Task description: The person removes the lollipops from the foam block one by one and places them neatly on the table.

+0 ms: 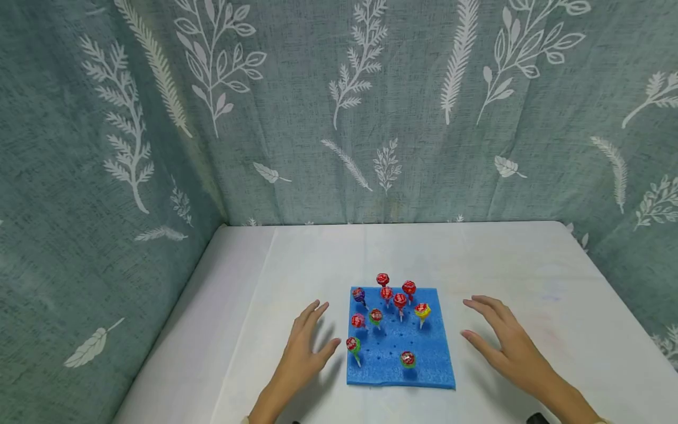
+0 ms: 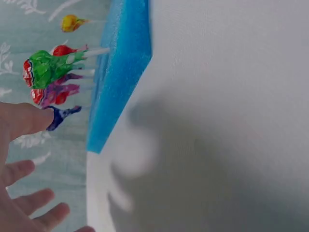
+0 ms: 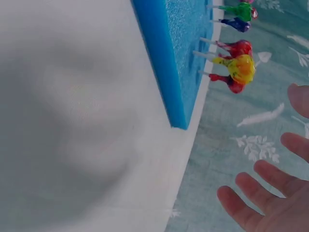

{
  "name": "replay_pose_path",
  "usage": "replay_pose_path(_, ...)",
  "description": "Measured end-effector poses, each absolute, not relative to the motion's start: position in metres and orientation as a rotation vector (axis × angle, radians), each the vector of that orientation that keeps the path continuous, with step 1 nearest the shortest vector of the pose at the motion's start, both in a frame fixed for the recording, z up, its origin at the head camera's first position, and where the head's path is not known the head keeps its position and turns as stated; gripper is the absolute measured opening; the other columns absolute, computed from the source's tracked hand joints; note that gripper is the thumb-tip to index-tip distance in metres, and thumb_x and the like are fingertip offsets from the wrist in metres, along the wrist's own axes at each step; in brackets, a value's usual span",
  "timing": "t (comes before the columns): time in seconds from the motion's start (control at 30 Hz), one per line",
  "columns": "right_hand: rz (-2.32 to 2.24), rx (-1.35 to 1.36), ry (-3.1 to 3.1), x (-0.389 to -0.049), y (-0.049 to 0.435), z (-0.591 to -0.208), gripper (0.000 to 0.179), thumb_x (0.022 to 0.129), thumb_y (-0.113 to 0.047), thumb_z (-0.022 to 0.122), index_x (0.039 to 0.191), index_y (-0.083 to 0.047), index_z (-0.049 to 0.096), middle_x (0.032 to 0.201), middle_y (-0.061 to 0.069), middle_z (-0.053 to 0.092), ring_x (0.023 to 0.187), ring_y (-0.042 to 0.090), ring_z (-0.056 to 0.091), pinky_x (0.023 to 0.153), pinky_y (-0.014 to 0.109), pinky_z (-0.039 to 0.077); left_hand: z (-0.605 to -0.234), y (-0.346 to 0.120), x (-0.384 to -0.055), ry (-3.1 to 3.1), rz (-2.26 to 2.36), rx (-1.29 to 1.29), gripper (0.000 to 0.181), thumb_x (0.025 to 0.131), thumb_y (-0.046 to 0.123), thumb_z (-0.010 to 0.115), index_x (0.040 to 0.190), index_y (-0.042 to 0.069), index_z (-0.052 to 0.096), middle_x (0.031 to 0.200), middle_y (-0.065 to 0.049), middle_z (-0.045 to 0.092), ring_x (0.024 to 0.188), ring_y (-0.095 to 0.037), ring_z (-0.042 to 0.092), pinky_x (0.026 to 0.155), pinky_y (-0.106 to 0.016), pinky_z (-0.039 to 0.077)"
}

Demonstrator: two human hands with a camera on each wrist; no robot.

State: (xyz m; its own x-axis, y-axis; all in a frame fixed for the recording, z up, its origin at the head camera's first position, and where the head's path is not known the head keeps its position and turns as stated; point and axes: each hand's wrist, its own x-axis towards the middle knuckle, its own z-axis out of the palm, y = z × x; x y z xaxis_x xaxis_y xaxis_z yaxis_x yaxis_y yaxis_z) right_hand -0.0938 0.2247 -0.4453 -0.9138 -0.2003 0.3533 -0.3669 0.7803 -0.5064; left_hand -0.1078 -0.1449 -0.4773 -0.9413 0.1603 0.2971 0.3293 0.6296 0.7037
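Several wrapped lollipops stand by their sticks in a blue foam board (image 1: 381, 374). Most are red and cluster at its far side, with a yellow lollipop (image 1: 422, 311) at the right. A green lollipop (image 1: 353, 344) leans near the left edge, and a red-and-green lollipop (image 1: 407, 359) stands near the front. My left hand (image 1: 303, 353) hovers just left of the board, fingers spread, holding nothing. Off the right side, my right hand (image 1: 505, 344) is held with relaxed, parted fingers and nothing in them. In the left wrist view the thumb overlaps a dark blue lollipop (image 2: 60, 117); the head view shows them apart.
The board lies on a white table (image 1: 296, 265). A grey-green curtain (image 1: 296, 118) with white leaf prints hangs behind the table and along its sides. A small black object (image 1: 537, 418) shows by the right wrist at the bottom edge.
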Motion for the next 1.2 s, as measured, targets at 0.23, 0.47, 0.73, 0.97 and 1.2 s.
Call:
replay_pose_path(0.23, 0.907, 0.490, -2.665, -0.099, 0.215, -0.446, 0.049, 0.085, -0.022, 0.071, 0.129, -0.012, 0.053, 0.130, 0.008, 0.047, 0.117, 0.029, 0.047, 0.086, 0.055, 0.048, -0.487, -0.141, -0.113, -2.627, -1.328, -0.468, 0.068, 0.077, 0.011, 0.076, 0.139, 0.013, 0.046, 0.141, -0.016, 0.043, 0.131, -0.031, 0.038, 0.101, -0.055, 0.036)
replay_pose_path(0.47, 0.952, 0.502, -2.669, -0.104, 0.201, -0.447, 0.046, 0.084, -0.018, 0.072, 0.126, -0.009, 0.055, 0.127, 0.009, 0.049, 0.112, 0.029, 0.051, 0.076, 0.045, 0.055, -0.487, -0.134, -0.119, -2.607, -1.426, -0.501, 0.068, 0.073, -0.001, 0.075, 0.135, 0.007, 0.048, 0.135, -0.008, 0.048, 0.119, -0.027, 0.049, 0.088, -0.044, 0.050)
replay_pose_path(0.73, 1.009, 0.504, -2.681, -0.110, 0.191, -0.449, 0.047, 0.082, -0.017, 0.074, 0.124, -0.007, 0.056, 0.125, 0.009, 0.051, 0.111, 0.028, 0.053, 0.074, 0.043, 0.056, -0.485, -0.128, -0.122, -2.591, -1.637, -0.497, 0.068, 0.071, -0.011, 0.072, 0.133, 0.006, 0.049, 0.129, -0.011, 0.052, 0.108, -0.032, 0.054, 0.082, -0.038, 0.054)
replay_pose_path(0.97, 1.033, 0.521, -2.674, -0.114, 0.182, -0.453, 0.045, 0.082, -0.016, 0.073, 0.123, -0.007, 0.056, 0.123, 0.008, 0.051, 0.102, 0.024, 0.056, 0.072, 0.039, 0.056, -0.487, -0.124, -0.124, -2.577, -1.862, -0.456, 0.069, 0.071, -0.014, 0.069, 0.134, 0.005, 0.048, 0.131, -0.021, 0.049, 0.112, -0.037, 0.053, 0.081, -0.033, 0.054)
replay_pose_path(1.2, 1.180, 0.587, -2.568, -0.123, 0.174, -0.458, 0.045, 0.080, -0.008, 0.074, 0.121, -0.010, 0.056, 0.116, 0.003, 0.055, 0.095, 0.023, 0.058, 0.067, 0.033, 0.056, -0.486, -0.119, -0.130, -2.594, -1.937, -0.438, 0.065, 0.066, -0.022, 0.062, 0.128, -0.004, 0.052, 0.131, -0.021, 0.049, 0.113, -0.038, 0.053, 0.081, -0.026, 0.053)
